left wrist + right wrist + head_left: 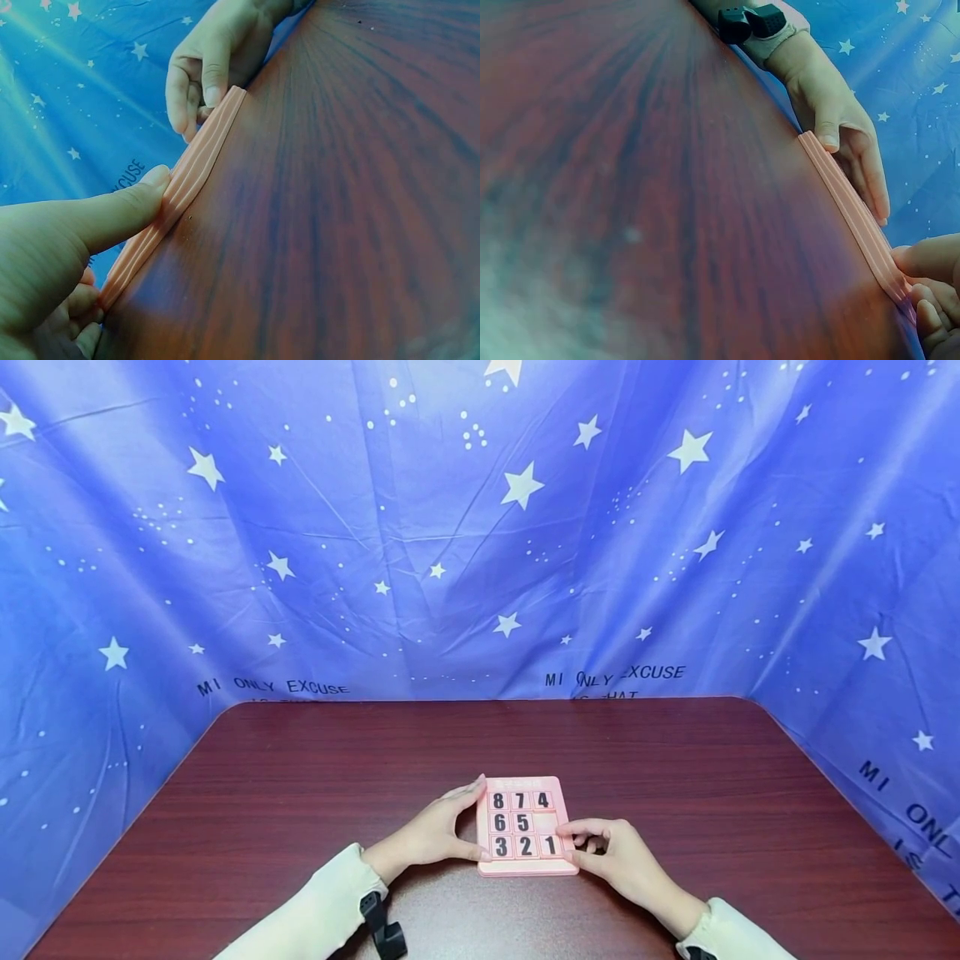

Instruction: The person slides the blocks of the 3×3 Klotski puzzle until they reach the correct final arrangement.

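A pink number slide puzzle [529,867] lies flat on the table. Its rows read 8 7 4, then 6 5 and a blank cell at the right, then 3 2 1. My left hand [431,837] grips the left side, thumb at the near corner and fingertips by the far corner. On the right side, my right hand [626,860] holds the frame between thumb and index finger. That index fingertip lies by the blank cell, just above the 1 tile [551,845]. In the left wrist view the ridged near edge [191,172] of the puzzle shows under the left thumb.
The dark red wood table [300,777] extends around the puzzle. A blue curtain [450,527] with white stars and printed words hangs behind and at both sides. A black strap device [382,927] sits on the left wrist.
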The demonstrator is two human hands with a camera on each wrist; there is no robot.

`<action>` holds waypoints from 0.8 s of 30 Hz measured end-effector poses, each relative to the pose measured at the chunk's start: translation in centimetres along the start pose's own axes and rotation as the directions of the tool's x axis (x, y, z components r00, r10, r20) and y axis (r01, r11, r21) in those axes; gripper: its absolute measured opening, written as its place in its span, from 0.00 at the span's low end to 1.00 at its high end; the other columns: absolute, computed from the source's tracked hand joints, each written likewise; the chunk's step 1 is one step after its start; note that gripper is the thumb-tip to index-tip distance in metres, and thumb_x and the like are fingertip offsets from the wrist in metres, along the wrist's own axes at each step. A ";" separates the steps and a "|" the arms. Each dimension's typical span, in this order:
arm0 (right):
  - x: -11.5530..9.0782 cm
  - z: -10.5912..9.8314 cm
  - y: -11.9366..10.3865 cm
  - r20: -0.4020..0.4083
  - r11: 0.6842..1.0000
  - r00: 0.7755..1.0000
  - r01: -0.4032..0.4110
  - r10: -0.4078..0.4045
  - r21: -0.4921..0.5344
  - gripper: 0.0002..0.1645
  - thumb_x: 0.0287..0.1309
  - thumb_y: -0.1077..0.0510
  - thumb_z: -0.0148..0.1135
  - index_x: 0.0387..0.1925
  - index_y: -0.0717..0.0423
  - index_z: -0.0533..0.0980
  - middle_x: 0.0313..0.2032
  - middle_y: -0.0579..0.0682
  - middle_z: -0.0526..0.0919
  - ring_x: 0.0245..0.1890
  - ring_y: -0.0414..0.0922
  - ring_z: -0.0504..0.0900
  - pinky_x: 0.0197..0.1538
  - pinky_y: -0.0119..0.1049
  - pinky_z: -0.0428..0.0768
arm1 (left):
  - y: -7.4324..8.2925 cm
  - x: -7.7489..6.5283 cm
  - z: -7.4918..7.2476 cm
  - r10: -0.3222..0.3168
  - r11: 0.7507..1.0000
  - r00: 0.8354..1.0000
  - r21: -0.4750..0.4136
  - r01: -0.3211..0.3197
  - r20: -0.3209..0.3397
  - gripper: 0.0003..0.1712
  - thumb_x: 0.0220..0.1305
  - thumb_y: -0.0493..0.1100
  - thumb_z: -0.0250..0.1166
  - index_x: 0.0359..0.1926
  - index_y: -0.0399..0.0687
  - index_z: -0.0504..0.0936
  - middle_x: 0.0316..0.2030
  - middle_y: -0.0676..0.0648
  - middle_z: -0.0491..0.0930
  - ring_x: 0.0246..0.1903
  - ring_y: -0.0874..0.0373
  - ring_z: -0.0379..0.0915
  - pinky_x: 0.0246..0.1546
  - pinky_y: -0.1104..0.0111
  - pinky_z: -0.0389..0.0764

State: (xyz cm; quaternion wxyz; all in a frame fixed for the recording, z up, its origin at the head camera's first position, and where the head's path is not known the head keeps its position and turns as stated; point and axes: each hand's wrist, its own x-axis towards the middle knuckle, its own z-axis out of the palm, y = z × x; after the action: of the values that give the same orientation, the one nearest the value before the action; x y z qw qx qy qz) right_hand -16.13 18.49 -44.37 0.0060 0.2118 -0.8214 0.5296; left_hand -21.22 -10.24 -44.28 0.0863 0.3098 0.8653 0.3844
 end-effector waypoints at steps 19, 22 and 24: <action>0.5 0.0 0.2 -0.090 0.999 0.996 -0.028 0.030 0.024 0.11 0.47 0.62 0.70 0.36 0.59 0.83 0.25 0.46 0.80 0.19 0.32 0.70 0.19 0.28 0.70 | 0.0 0.0 0.1 0.022 1.000 1.000 0.005 -0.022 -0.007 0.59 0.42 0.51 0.77 0.70 0.34 0.55 0.71 0.41 0.53 0.69 0.48 0.50 0.66 0.50 0.55; 1.1 -0.1 0.3 -0.104 0.998 0.993 -0.061 0.063 0.021 0.12 0.47 0.60 0.71 0.37 0.59 0.84 0.26 0.47 0.81 0.20 0.33 0.70 0.21 0.27 0.70 | 0.0 0.0 0.1 0.018 1.000 1.000 0.001 -0.018 -0.007 0.59 0.42 0.51 0.77 0.70 0.34 0.55 0.71 0.41 0.53 0.69 0.48 0.49 0.66 0.50 0.55; 1.6 -0.3 0.5 -0.111 0.997 0.991 -0.079 0.080 0.011 0.13 0.46 0.61 0.72 0.38 0.59 0.84 0.28 0.48 0.82 0.21 0.33 0.71 0.22 0.27 0.70 | 0.0 0.0 0.1 0.018 1.000 1.000 0.006 -0.018 -0.007 0.59 0.42 0.51 0.77 0.70 0.34 0.55 0.71 0.41 0.53 0.69 0.48 0.50 0.66 0.50 0.55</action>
State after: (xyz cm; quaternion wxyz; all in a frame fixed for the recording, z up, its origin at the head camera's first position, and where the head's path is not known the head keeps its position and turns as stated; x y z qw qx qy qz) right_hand -17.79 18.37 -44.35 0.0300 0.1493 -0.8259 0.5429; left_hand -21.19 -10.16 -44.31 0.0789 0.3166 0.8638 0.3838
